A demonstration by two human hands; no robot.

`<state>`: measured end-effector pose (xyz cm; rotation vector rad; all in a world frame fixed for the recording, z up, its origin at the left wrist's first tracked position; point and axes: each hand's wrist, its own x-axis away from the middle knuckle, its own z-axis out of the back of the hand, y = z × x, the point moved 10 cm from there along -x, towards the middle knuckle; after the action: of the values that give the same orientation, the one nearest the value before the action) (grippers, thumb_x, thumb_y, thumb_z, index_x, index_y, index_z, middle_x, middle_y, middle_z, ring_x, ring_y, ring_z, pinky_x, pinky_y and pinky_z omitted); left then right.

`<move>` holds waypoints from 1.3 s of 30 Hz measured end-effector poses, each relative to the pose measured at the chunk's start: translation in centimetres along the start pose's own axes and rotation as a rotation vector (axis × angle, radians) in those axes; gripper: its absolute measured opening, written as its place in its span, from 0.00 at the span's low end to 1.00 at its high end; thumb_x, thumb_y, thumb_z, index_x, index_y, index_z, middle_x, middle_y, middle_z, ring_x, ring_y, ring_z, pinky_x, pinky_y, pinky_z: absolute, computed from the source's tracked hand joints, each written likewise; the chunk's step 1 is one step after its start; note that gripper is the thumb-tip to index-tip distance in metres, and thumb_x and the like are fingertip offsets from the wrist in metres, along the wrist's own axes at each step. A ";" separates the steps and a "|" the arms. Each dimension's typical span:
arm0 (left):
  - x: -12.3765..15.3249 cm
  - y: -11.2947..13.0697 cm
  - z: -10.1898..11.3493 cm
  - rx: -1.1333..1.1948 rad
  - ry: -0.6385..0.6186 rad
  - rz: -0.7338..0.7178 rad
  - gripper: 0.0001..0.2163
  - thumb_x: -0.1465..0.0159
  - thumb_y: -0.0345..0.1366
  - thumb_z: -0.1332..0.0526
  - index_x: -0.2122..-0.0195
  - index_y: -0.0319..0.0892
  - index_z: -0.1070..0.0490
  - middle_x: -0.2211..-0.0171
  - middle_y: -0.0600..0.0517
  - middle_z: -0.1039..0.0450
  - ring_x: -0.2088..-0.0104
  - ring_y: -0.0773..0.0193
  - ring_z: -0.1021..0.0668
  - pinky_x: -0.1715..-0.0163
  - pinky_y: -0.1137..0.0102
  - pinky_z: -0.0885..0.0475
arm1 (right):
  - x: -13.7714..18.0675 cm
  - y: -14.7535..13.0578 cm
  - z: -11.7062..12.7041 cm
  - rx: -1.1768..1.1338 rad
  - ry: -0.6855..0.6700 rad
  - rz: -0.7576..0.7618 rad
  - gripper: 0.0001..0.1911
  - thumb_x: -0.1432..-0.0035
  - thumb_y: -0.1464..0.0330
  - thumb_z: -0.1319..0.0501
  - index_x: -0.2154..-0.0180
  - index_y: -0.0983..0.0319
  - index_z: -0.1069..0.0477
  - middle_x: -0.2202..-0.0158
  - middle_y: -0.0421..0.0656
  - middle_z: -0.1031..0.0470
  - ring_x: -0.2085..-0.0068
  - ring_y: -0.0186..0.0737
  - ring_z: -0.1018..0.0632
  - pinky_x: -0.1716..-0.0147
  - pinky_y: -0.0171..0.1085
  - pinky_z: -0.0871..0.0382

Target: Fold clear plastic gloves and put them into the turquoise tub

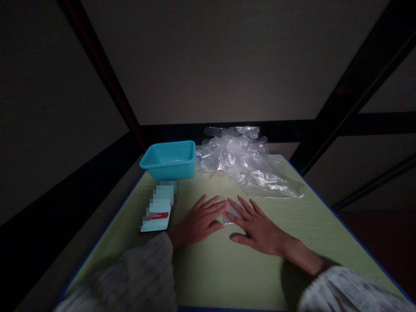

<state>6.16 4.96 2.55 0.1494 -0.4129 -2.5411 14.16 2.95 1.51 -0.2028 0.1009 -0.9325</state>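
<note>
A small, pale, flat rectangular piece [229, 217], perhaps a plastic packet, lies on the table between my hands, partly covered by fingers. My left hand [202, 219] rests palm down with its fingers stretched out, the tips reaching the left edge of this piece. On the other side, my right hand [256, 225] is spread flat, its index and middle fingers lying over the piece. Neither hand grips anything. What the pale piece is exactly I cannot make out.
A phone [158, 206] with a lit, partly blurred screen lies left of my left hand. Behind it stands a turquoise plastic basket [173, 170]. A crumpled heap of clear plastic bags [240, 156] covers the table's back right. The pale table [227, 277] has a blue edge; walls stand close behind.
</note>
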 end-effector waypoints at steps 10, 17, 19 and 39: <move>-0.3 -1.2 0.1 -0.063 0.062 0.087 0.24 0.32 0.42 0.51 0.37 0.44 0.52 0.37 0.48 0.49 0.36 0.56 0.49 0.40 0.52 0.56 | 0.0 0.0 -0.2 0.018 0.024 0.013 0.32 0.41 0.47 0.52 0.38 0.51 0.51 0.34 0.46 0.57 0.36 0.60 0.55 0.43 0.63 0.55; -0.5 -1.6 0.1 -0.093 0.061 0.114 0.25 0.33 0.45 0.50 0.38 0.42 0.51 0.36 0.45 0.53 0.36 0.55 0.51 0.40 0.52 0.55 | -0.1 -0.1 0.0 0.031 -0.036 -0.017 0.33 0.41 0.46 0.53 0.38 0.51 0.50 0.35 0.47 0.56 0.36 0.59 0.56 0.43 0.62 0.56; -0.5 -1.6 0.1 -0.092 0.059 0.106 0.26 0.33 0.45 0.50 0.38 0.40 0.51 0.35 0.44 0.54 0.36 0.54 0.52 0.40 0.52 0.56 | 0.0 -0.2 0.0 0.028 -0.045 -0.022 0.33 0.41 0.46 0.53 0.38 0.52 0.50 0.35 0.48 0.56 0.36 0.59 0.56 0.43 0.62 0.56; 0.2 -0.7 1.0 0.047 0.167 0.008 0.25 0.35 0.35 0.46 0.39 0.40 0.52 0.40 0.41 0.42 0.40 0.57 0.41 0.39 0.53 0.55 | 0.2 -0.1 0.2 0.036 0.044 0.001 0.35 0.41 0.48 0.50 0.37 0.54 0.53 0.35 0.49 0.55 0.36 0.59 0.54 0.43 0.61 0.55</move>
<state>5.45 5.74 3.29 0.3742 -0.4060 -2.4885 14.25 2.80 1.69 -0.1489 0.1247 -0.9376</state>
